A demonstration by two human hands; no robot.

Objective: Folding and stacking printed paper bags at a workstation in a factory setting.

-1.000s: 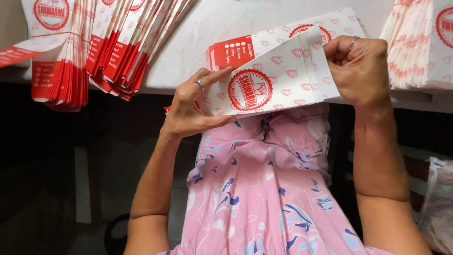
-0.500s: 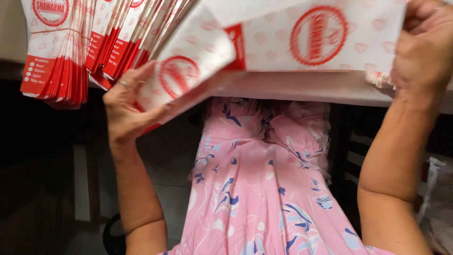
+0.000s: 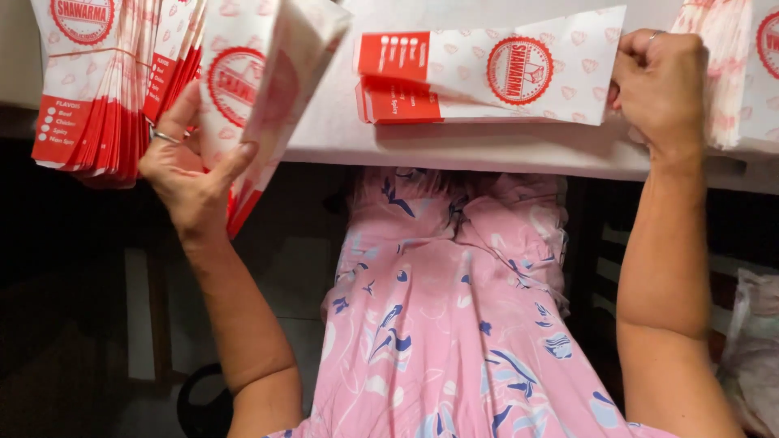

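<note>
My left hand (image 3: 191, 166) grips a white paper bag (image 3: 264, 89) with a round red emblem, held upright and tilted at the table's front edge beside a fanned stack of like bags (image 3: 101, 89). My right hand (image 3: 661, 85) pinches the right end of two flat paper bags (image 3: 503, 77) lying on the white table (image 3: 487, 150), one on top of the other. Each flat bag has a red panel at its left end. A ring shows on each hand.
Another pile of the same bags (image 3: 730, 65) lies at the table's right edge, just past my right hand. My lap in a pink flowered dress (image 3: 454, 324) fills the space below the table. A crumpled plastic bag (image 3: 751, 349) sits low at the right.
My left hand has carried one bag leftward to the fanned stack. My right hand has laid its bags flat on the table and still holds their right end.
</note>
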